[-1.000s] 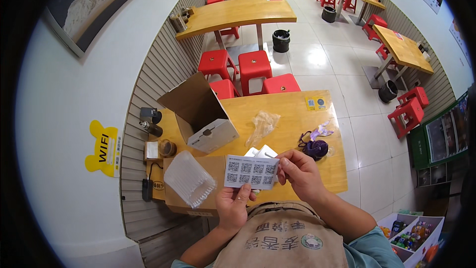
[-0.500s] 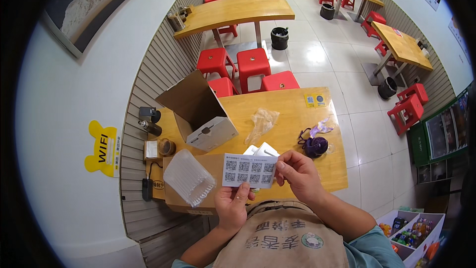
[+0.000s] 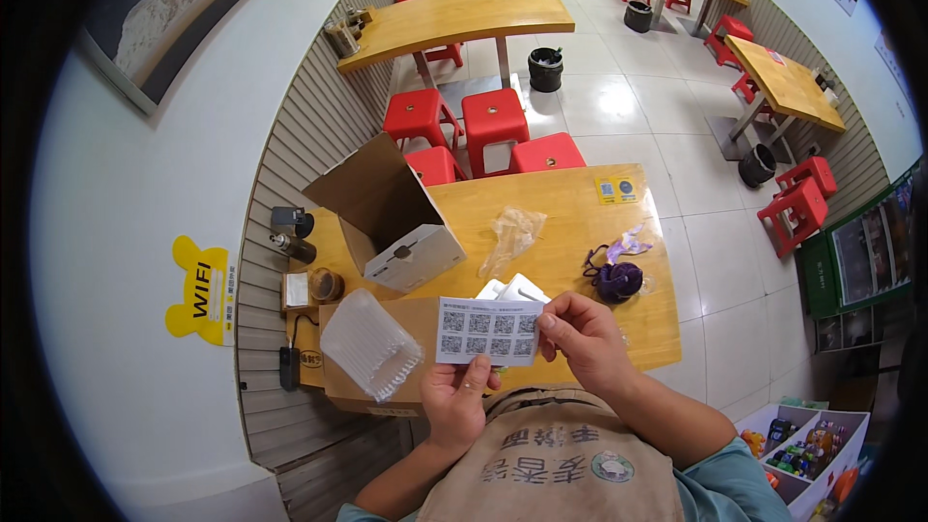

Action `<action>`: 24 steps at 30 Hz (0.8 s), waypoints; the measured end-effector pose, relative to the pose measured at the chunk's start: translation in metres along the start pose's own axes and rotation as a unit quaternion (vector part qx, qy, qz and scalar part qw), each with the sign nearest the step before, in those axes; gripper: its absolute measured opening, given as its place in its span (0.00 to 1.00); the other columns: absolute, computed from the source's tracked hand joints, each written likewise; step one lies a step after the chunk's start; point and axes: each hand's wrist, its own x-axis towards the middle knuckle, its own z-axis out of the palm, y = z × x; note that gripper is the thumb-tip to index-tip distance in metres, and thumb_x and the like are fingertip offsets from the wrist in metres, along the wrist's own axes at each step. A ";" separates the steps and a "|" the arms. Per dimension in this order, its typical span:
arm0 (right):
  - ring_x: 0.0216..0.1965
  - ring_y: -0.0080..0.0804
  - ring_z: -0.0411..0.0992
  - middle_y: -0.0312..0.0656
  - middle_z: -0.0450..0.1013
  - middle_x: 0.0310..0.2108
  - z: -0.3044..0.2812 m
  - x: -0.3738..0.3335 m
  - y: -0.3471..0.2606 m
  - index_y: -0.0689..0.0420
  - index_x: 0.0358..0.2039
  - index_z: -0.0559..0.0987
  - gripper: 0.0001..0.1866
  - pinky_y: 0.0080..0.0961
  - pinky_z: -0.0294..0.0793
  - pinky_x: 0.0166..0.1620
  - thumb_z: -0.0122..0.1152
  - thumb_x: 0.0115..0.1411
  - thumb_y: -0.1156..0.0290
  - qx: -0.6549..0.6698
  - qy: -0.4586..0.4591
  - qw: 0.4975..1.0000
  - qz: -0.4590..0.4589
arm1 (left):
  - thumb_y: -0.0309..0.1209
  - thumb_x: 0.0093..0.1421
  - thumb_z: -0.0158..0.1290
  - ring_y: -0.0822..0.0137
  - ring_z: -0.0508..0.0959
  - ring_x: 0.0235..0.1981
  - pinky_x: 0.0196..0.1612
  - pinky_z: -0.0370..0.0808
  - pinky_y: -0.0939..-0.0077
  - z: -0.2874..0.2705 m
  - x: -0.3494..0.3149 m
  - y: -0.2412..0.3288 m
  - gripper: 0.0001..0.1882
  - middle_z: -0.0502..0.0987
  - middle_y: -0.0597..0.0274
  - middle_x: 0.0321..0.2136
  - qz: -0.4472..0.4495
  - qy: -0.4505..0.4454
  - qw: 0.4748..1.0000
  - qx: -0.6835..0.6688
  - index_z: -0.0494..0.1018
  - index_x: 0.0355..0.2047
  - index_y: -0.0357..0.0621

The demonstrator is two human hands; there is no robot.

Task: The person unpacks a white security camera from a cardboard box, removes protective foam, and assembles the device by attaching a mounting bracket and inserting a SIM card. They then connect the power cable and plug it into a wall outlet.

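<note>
A white card printed with rows of square codes (image 3: 488,333) is held up above the near edge of the wooden table (image 3: 570,222). My left hand (image 3: 458,394) pinches its lower edge, thumb on the front. At the card's right edge, my right hand (image 3: 583,336) grips with thumb and forefinger. Behind the card lies a white object (image 3: 520,288), mostly covered, so its kind is unclear. To the left, a clear inflated air-cushion bag (image 3: 369,343) rests on a brown cardboard box (image 3: 338,377). An open white carton (image 3: 416,256) stands behind it.
A crumpled clear plastic bag (image 3: 513,237) and a dark purple pouch (image 3: 616,280) lie on the table. Bottles and a brown jar (image 3: 326,285) line the wall side. Red stools (image 3: 495,121) stand beyond the table. A divided white bin (image 3: 807,454) sits at lower right.
The view has shifted very slightly. Both hands still hold the card in nearly the same place; nothing else has visibly moved.
</note>
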 end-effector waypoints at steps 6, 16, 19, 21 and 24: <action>0.28 0.19 0.70 0.36 0.76 0.30 0.001 0.001 0.002 0.61 0.39 0.77 0.09 0.18 0.71 0.33 0.63 0.70 0.69 0.009 0.004 1.000 -0.002 | 0.24 0.69 0.54 0.73 0.76 0.30 0.37 0.76 0.79 -0.001 0.000 -0.001 0.07 0.81 0.59 0.37 0.003 -0.003 1.000 -0.001 0.76 0.44 0.34; 0.27 0.19 0.70 0.36 0.76 0.30 -0.001 0.002 0.003 0.61 0.39 0.77 0.09 0.19 0.71 0.33 0.63 0.70 0.68 0.004 0.005 1.000 0.000 | 0.25 0.69 0.55 0.74 0.76 0.31 0.37 0.75 0.79 0.000 0.002 -0.002 0.08 0.81 0.60 0.37 0.000 0.005 1.000 0.010 0.76 0.45 0.33; 0.28 0.19 0.70 0.36 0.76 0.30 0.000 0.003 0.003 0.61 0.39 0.77 0.09 0.19 0.71 0.33 0.63 0.70 0.68 0.005 0.001 1.000 0.001 | 0.25 0.69 0.55 0.75 0.76 0.31 0.37 0.75 0.80 0.000 0.001 0.000 0.08 0.81 0.60 0.37 0.002 0.009 1.000 0.012 0.76 0.45 0.34; 0.28 0.19 0.70 0.36 0.76 0.30 0.000 0.003 0.003 0.61 0.39 0.77 0.09 0.19 0.71 0.33 0.63 0.70 0.68 0.009 0.002 1.000 0.002 | 0.25 0.69 0.55 0.75 0.76 0.31 0.37 0.75 0.80 0.000 0.002 -0.001 0.08 0.81 0.60 0.36 0.003 0.008 1.000 0.012 0.77 0.44 0.34; 0.28 0.19 0.70 0.36 0.76 0.30 -0.001 0.002 0.003 0.61 0.39 0.77 0.09 0.19 0.71 0.33 0.63 0.70 0.68 0.008 0.005 1.000 0.002 | 0.25 0.69 0.55 0.75 0.76 0.31 0.37 0.75 0.80 0.000 0.002 -0.003 0.07 0.81 0.61 0.36 0.004 0.006 1.000 0.009 0.77 0.44 0.34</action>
